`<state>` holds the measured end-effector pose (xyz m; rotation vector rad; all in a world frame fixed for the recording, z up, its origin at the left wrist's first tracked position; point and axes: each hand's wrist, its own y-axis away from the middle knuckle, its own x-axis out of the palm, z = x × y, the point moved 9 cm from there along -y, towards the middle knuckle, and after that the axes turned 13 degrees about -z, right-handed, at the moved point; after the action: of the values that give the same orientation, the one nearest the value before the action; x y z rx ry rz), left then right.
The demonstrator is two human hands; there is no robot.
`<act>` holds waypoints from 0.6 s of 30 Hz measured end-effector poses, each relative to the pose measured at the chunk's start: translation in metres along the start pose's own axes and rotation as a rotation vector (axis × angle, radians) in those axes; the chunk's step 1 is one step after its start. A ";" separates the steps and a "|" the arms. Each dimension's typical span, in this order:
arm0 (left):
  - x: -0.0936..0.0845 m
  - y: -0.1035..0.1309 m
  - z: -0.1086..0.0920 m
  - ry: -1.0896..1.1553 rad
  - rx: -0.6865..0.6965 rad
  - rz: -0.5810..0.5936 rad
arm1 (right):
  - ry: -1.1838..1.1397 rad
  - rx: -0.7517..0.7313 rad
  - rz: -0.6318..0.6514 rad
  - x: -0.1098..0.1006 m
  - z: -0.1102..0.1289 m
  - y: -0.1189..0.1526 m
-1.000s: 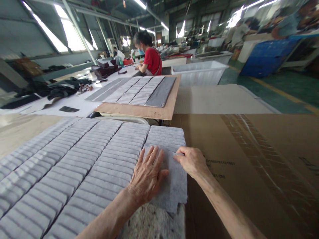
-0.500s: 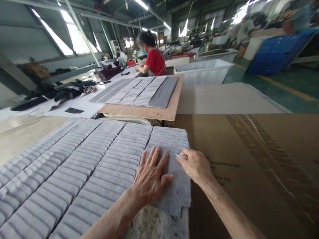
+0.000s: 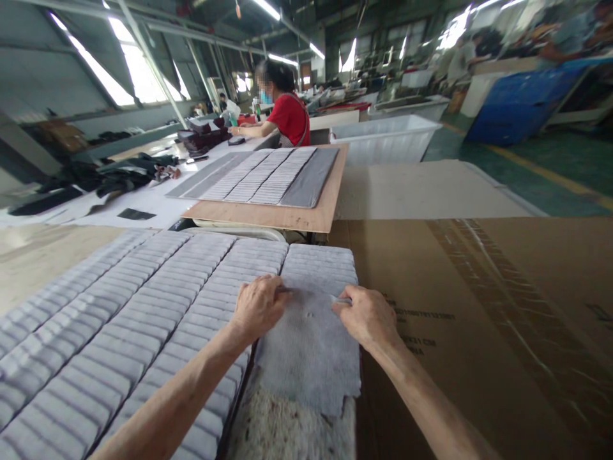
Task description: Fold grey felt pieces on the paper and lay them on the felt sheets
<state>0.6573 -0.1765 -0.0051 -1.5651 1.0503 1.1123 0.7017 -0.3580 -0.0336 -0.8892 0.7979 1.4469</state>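
A grey, felt-like fabric piece [image 3: 311,345] lies at the near end of the rightmost row of overlapping pieces, its lower edge ragged. My left hand [image 3: 261,305] is closed in a pinch at its upper left edge. At the upper right edge, my right hand [image 3: 366,316] pinches with thumb and forefinger; a small pale edge shows between them. Between the hands, the fabric's top edge runs across the row of overlapping fabric pieces [image 3: 318,259]. More such rows [image 3: 143,332] lie to the left, under and beside my left forearm.
A worn board [image 3: 292,428] shows under the near end. Brown cardboard [image 3: 431,383] covers the right side. Ahead, a plywood board [image 3: 268,218] carries another sheet with rows of pieces. A person in red [image 3: 292,118] sits beyond, near a white bin [image 3: 383,137].
My left hand has gone from lying flat on the fabric to pinching its upper left edge. My right hand keeps its pinch on the right. The view has shifted slightly.
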 end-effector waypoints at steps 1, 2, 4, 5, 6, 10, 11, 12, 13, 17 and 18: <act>0.001 0.000 0.005 0.000 -0.034 0.013 | -0.004 0.001 0.009 0.000 0.000 0.000; 0.003 0.000 0.009 0.000 -0.063 0.026 | -0.008 0.003 0.019 0.001 0.000 0.000; 0.005 0.000 0.015 -0.001 -0.108 0.042 | -0.016 0.005 0.041 0.002 -0.001 -0.001; 0.006 0.000 0.016 -0.002 -0.125 0.046 | -0.020 0.006 0.051 0.002 -0.002 -0.001; 0.007 0.000 0.016 -0.003 -0.138 0.049 | -0.024 0.007 0.059 0.003 -0.002 -0.001; 0.007 -0.001 0.015 -0.013 -0.157 0.045 | -0.030 0.013 0.075 0.003 -0.002 -0.003; 0.007 -0.001 0.015 -0.018 -0.154 0.040 | -0.030 0.014 0.073 0.003 -0.001 -0.003; 0.006 -0.001 0.015 -0.022 -0.150 0.032 | -0.029 0.014 0.069 0.003 -0.001 -0.003; 0.006 -0.001 0.015 -0.027 -0.143 0.024 | -0.029 0.013 0.064 0.002 -0.001 -0.003; 0.005 0.001 0.010 -0.049 -0.100 -0.028 | -0.025 0.006 0.036 0.001 -0.001 -0.002; 0.003 0.002 0.009 -0.061 -0.092 -0.053 | -0.021 0.009 0.025 0.001 -0.001 -0.002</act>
<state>0.6542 -0.1692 -0.0104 -1.6125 0.9233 1.1788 0.7040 -0.3581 -0.0348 -0.8582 0.8016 1.4718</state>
